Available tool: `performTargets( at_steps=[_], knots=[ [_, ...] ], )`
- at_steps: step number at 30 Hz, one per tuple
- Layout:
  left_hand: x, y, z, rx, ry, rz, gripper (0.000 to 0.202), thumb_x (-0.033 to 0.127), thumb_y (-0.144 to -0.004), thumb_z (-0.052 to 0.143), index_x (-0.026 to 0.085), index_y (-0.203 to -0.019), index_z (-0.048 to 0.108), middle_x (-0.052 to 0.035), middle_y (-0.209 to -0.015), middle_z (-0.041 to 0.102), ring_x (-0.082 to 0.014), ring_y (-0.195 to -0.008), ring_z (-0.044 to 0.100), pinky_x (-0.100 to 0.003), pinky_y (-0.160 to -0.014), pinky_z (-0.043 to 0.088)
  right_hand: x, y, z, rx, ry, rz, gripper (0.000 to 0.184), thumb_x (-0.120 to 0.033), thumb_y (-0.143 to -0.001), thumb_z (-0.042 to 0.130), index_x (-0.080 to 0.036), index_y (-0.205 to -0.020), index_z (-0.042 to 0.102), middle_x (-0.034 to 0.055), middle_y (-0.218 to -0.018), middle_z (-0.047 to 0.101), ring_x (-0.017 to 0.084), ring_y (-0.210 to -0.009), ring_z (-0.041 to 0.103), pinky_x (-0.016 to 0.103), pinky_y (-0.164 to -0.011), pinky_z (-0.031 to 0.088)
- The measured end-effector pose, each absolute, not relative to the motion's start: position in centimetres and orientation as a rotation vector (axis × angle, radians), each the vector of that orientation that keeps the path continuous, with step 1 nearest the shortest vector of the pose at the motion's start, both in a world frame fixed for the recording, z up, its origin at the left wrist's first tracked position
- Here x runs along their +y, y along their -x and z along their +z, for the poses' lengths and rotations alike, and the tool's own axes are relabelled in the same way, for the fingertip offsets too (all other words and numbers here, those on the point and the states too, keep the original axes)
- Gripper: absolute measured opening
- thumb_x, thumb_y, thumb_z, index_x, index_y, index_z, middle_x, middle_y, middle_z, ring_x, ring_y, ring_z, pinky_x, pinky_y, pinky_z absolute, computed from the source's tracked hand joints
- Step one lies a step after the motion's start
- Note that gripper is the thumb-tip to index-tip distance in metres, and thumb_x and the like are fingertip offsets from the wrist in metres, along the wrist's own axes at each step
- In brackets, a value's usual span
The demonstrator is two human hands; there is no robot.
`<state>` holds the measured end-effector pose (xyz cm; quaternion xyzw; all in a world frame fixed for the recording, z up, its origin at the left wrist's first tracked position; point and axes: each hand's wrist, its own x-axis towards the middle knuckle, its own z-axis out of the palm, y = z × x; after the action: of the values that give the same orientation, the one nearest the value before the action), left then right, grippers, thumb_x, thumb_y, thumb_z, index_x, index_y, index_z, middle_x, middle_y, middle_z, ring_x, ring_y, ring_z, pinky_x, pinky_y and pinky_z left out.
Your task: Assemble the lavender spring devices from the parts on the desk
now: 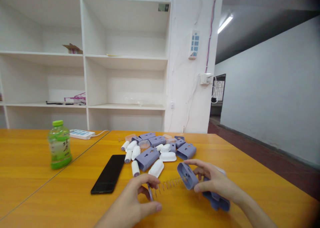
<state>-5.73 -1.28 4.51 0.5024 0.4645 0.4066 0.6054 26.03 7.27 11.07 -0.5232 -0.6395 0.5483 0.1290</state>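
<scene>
Item one: the left hand (140, 198) is gripping a thin purple piece (150, 192), seen nearly edge-on, while a coiled spring (170, 184) is spanning the gap between the two hands. Item two: the right hand (212, 179) is pinching a purple housing (186, 176) between thumb and fingers, its open mouth facing the spring, with further purple parts (217, 201) lying beneath that hand. Step, by judgement: spring and housing are being brought together, the next move calling for coil and mouth in line; whether the coil is already seating inside, I cannot tell.
</scene>
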Motion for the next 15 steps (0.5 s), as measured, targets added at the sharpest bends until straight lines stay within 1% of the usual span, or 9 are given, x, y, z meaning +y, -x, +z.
performTargets(
  at_steps=[5,8,11,15],
  knots=[
    [-1.4,5.2,4.5,1.097,-1.21,0.929,0.046,0.02,-0.069,0.082,0.019,-0.113,0.07,-0.0093,-0.118,0.068,-0.0273,-0.111,0.064,-0.035,-0.099,0.05,6.7,-25.4,12.0,-1.839,1.557,1.611,0.08,-0.015,-0.064,0.082,-0.024,-0.139,0.056,-0.0019,-0.09,0.074,0.019,-0.084,0.067,0.026,-0.07,0.047],
    [-1.5,5.0,4.0,1.113,-1.239,0.918,0.048,0.022,-0.069,0.083,0.02,-0.115,0.07,-0.0093,-0.119,0.069,-0.028,-0.112,0.065,-0.036,-0.099,0.051,6.3,-25.0,12.6,-1.845,1.596,1.597,0.081,-0.013,-0.061,0.082,-0.023,-0.137,0.058,-0.004,-0.084,0.072,0.018,-0.08,0.066,0.025,-0.069,0.047],
    [-1.7,4.9,3.6,1.138,-1.248,0.95,0.049,0.023,-0.069,0.083,0.021,-0.116,0.071,-0.0084,-0.117,0.07,-0.0276,-0.11,0.066,-0.036,-0.098,0.053,6.1,-24.8,13.1,-1.865,1.606,1.576,0.081,-0.014,-0.06,0.081,-0.024,-0.137,0.058,-0.0042,-0.082,0.071,0.018,-0.079,0.066,0.025,-0.068,0.047],
    [-1.7,5.1,3.5,1.137,-1.262,0.936,0.048,0.025,-0.07,0.083,0.021,-0.116,0.071,-0.0083,-0.117,0.07,-0.0275,-0.111,0.066,-0.037,-0.1,0.052,6.0,-25.0,13.3,-1.875,1.615,1.561,0.082,-0.015,-0.06,0.08,-0.024,-0.138,0.057,-0.0026,-0.083,0.072,0.02,-0.08,0.067,0.026,-0.068,0.048]
  ],
)
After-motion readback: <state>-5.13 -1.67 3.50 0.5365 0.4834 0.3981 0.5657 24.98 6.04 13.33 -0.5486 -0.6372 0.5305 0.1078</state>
